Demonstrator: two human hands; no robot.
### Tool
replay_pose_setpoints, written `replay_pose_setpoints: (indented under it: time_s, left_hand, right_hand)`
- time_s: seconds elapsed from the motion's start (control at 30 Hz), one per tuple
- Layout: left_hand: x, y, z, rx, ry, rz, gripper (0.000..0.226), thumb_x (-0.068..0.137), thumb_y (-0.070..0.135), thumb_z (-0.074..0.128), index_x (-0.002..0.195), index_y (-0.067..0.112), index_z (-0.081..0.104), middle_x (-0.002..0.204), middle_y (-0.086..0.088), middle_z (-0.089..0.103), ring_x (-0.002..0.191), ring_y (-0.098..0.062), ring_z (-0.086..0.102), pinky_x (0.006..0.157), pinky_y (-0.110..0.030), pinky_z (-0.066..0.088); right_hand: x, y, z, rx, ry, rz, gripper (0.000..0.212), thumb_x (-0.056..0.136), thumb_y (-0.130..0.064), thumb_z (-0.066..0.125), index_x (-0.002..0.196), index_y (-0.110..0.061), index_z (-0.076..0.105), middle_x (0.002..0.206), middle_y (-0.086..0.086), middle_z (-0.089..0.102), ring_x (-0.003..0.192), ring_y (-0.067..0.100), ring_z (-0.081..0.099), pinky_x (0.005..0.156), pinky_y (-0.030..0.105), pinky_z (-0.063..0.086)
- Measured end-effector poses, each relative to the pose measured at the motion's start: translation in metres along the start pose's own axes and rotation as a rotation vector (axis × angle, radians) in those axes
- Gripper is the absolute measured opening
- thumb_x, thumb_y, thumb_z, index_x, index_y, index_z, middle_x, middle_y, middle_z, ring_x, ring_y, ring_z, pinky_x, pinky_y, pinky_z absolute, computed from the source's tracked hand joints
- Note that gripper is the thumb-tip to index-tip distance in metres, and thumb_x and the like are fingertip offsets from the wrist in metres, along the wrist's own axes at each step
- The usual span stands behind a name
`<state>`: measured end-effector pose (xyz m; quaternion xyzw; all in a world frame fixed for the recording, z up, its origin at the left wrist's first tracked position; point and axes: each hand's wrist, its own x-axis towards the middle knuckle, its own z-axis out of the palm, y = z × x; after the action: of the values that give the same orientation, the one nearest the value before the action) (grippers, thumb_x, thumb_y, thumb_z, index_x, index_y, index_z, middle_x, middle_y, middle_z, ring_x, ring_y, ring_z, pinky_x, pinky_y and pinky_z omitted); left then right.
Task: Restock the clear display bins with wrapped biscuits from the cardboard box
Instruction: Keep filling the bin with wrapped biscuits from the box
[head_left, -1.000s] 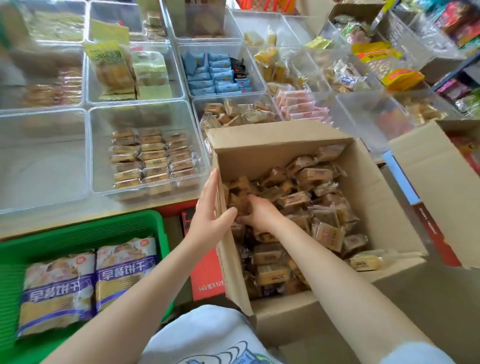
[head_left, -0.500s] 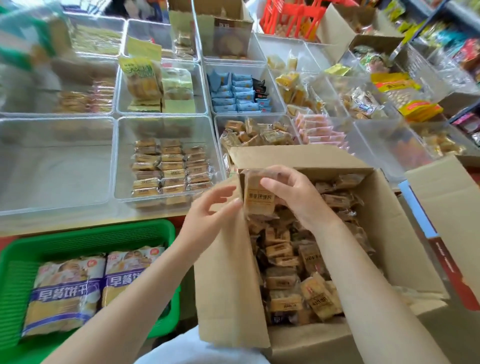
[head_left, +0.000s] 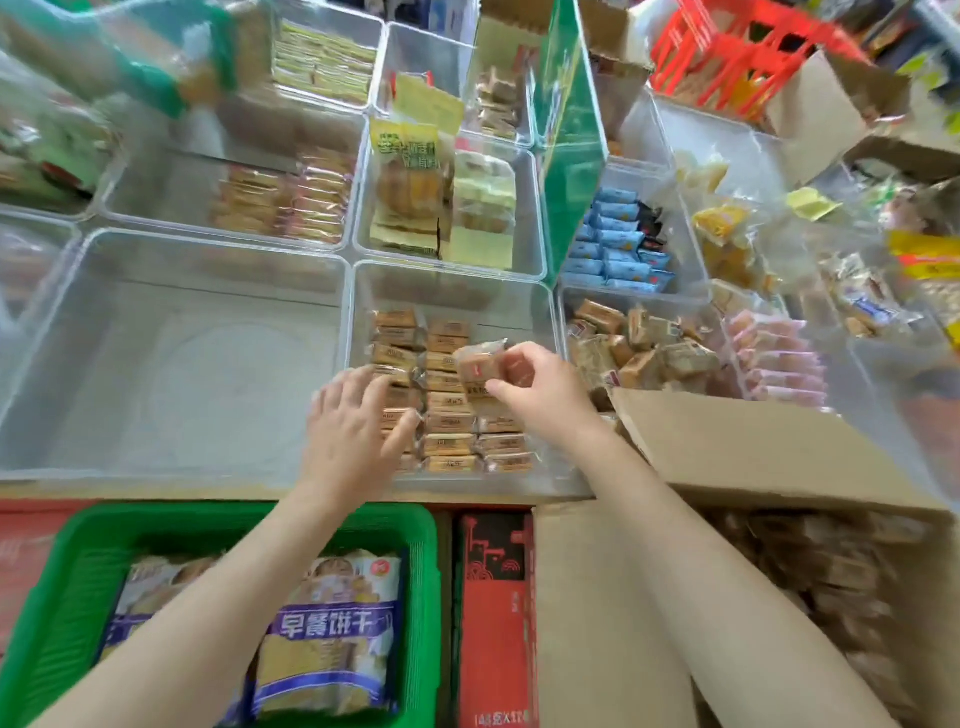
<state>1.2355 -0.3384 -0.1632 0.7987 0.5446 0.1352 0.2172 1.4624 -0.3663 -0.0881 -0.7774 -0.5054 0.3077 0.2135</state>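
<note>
Right hand (head_left: 540, 389) pinches wrapped biscuits (head_left: 480, 371) over the clear bin (head_left: 457, 283); I see the left hand (head_left: 353, 431) spread flat (on the stacked rows).

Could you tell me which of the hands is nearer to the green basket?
Left. The left hand rests on biscuit rows just above the green basket; the right hand, holding wrapped biscuits, is farther right.

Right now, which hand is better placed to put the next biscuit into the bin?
The right hand: it already pinches a wrapped biscuit above the rows in the clear bin. The left hand holds nothing, its fingers resting on the left row.
</note>
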Motion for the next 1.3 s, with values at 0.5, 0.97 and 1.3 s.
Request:
replay_pose_setpoints:
  time_s: [0.5,0.97,1.3]
  left_hand:
    - [0.017,-0.029,0.020,0.230,-0.227,-0.058,0.068,0.096,0.048,0.024,0.149,0.007,0.036,0.165,-0.025,0.003,0.116,-0.034,0.051,0.077,-0.038,0.051]
    - [0.016,-0.029,0.023,0.167,-0.150,-0.087,0.059,0.095,0.046,0.047,0.142,0.011,0.044,0.165,-0.019,0.006,0.111,-0.031,0.054,0.074,-0.036,0.053]
    - [0.015,-0.030,0.025,0.151,-0.120,-0.080,0.058,0.094,0.044,0.047,0.141,0.010,0.044,0.165,-0.017,0.004,0.115,-0.032,0.054,0.078,-0.038,0.054]
  right_hand:
    - [0.170,0.037,0.054,-1.043,0.038,-0.110,0.033,0.092,0.004,0.053,0.124,-0.005,0.056,0.114,0.016,0.061,0.100,0.035,0.064,0.085,0.041,0.050]
    - [0.165,0.019,0.053,-1.403,0.016,-0.120,0.030,0.091,-0.007,0.060,0.121,-0.007,0.055,0.115,0.012,0.057,0.106,0.029,0.052,0.082,0.037,0.044]
    - [0.159,0.050,0.084,-0.945,-0.119,-0.045,0.061,0.091,0.004,0.047,0.150,-0.001,0.030,0.136,0.022,0.045,0.124,0.038,0.049,0.103,0.047,0.043]
